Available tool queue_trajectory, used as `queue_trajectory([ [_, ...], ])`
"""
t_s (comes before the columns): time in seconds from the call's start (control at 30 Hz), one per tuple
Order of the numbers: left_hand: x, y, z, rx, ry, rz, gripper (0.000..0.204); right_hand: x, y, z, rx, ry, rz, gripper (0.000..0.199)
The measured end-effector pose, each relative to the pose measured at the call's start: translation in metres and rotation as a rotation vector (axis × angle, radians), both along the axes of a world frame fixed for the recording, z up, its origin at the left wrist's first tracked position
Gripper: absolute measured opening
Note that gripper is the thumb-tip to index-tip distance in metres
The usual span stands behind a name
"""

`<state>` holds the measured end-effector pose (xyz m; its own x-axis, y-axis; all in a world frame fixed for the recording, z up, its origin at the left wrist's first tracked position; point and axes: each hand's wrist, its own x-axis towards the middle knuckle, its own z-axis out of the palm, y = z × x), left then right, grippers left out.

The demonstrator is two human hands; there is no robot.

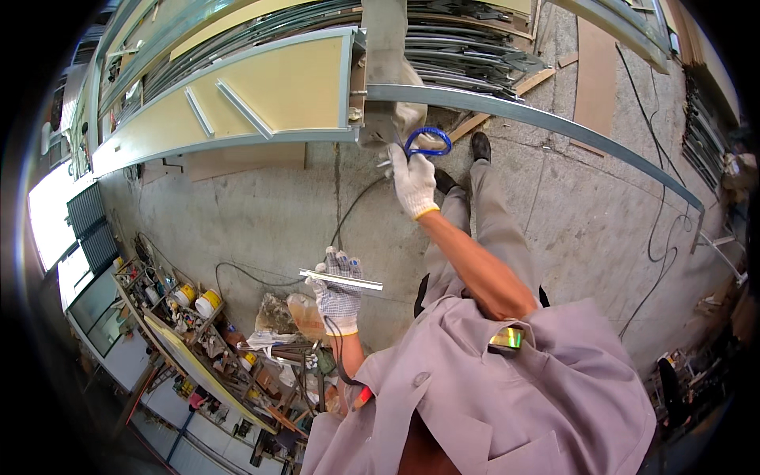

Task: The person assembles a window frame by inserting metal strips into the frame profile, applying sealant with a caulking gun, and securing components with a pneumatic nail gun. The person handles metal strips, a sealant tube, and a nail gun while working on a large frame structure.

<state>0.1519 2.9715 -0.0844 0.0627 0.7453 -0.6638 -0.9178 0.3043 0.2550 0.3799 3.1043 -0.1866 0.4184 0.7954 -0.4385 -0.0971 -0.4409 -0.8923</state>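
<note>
white metal, slim and straight — a short strip [342, 279] lies across the palm side of the left hand [337, 299], which wears a pale knitted glove with dark grip dots. the fingers of that hand are stretched out toward the far side, past the strip; whether the thumb presses on it, i cannot tell. the right hand [414, 188], in a plain off-white glove with a yellow cuff edge, reaches farther out, its fingertips at a blue loop [428, 141]. how firmly they pinch it, or whether they pinch it at all, i cannot tell.

far left of the hands stands a long grey metal frame around a cream panel [297, 79], and two more pale strips [244, 108] lie slantwise on the panel. a grey metal beam [546, 116] runs from just beyond the right hand toward the far right. beyond it lies a stack of dark metal lengths [467, 59] — long and bundled side by side. on the concrete floor [261, 206] between the hands a dark cable [359, 207] curves. to the near left, white-and-yellow buckets [207, 303] sit among crowded odds and ends.
</note>
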Motion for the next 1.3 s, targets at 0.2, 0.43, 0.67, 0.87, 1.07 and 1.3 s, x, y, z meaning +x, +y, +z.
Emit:
queue_trajectory([
  [0.2, 0.008, 0.006, -0.009, -0.002, -0.011, -0.009, 0.035, 0.068, 0.025, 0.078, 0.24, 0.465, -0.073, 0.028],
  [0.43, 0.026, 0.012, -0.011, -0.031, 0.094, -0.074, 0.035, 0.156, 0.139, 0.103, 0.009, -0.405, 0.629, 0.049],
  [0.67, 0.047, 0.016, -0.011, -0.1, 0.155, -0.107, 0.035, 0.158, 0.191, 0.079, 0.049, -0.546, 0.801, 0.048],
  [0.87, 0.067, 0.027, -0.01, -0.089, 0.081, -0.08, 0.035, 0.159, 0.198, 0.076, -0.033, -0.441, 0.816, 0.051],
  [1.07, 0.076, 0.031, -0.01, -0.093, 0.092, -0.066, 0.035, 0.16, 0.197, 0.078, -0.026, -0.381, 0.802, 0.053],
  [1.3, 0.08, 0.036, -0.011, -0.085, 0.059, -0.077, 0.034, 0.161, 0.194, 0.083, -0.02, -0.367, 0.797, 0.05],
])
